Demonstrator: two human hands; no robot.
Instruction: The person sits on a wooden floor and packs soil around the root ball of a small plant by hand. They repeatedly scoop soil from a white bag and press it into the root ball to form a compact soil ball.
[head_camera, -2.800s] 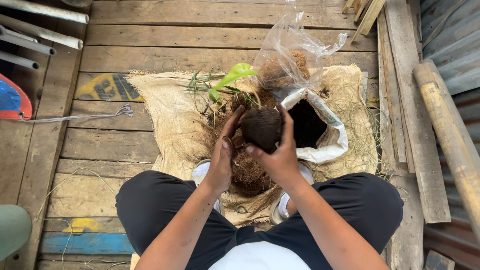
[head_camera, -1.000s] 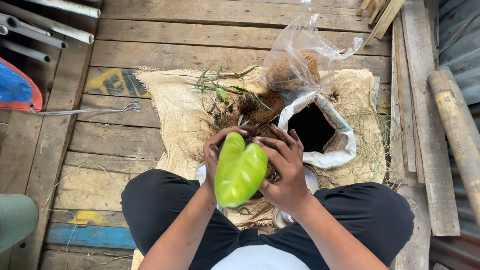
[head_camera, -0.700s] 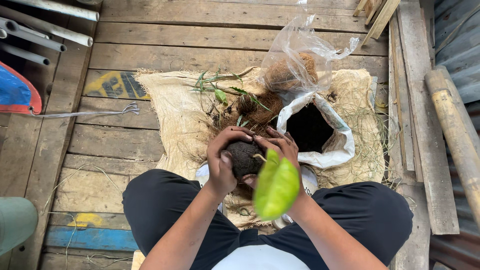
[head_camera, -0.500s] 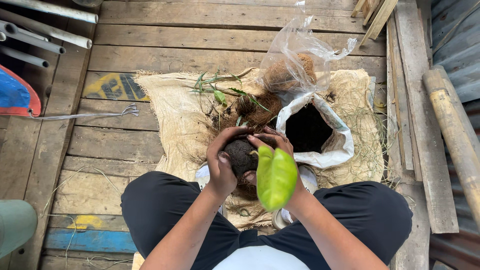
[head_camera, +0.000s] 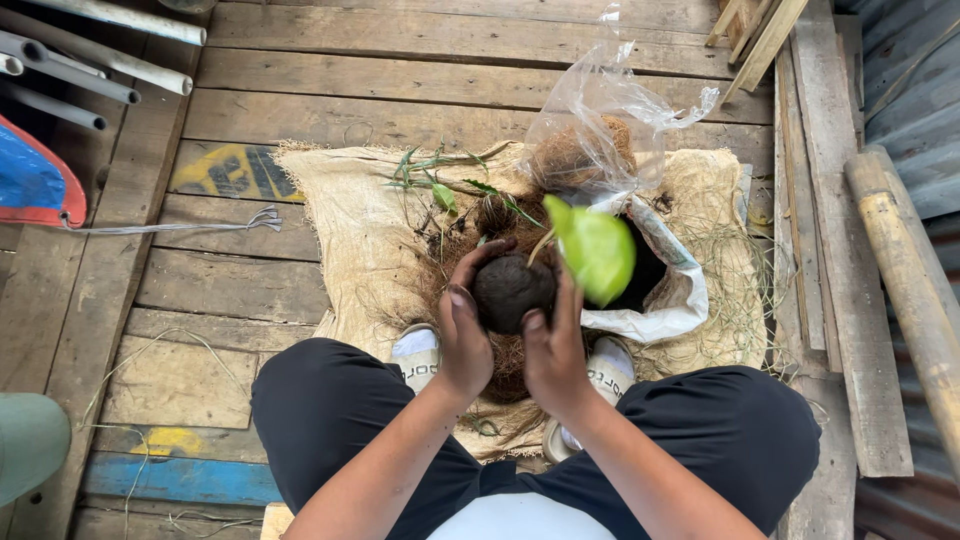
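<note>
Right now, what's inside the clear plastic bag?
The clear plastic bag holds a clump of brown fibre, like coconut husk. The crumpled plastic hides whatever lies lower in the bag.

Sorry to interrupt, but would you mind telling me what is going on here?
A person crouches on a wooden plank floor over a burlap sack. The left hand and right hand cup a dark round soil ball between them, with a stem and a big green leaf sticking out of it. Just beyond lie loose plant cuttings, a clear plastic bag of brown fibre and an open white bag that looks dark inside.
</note>
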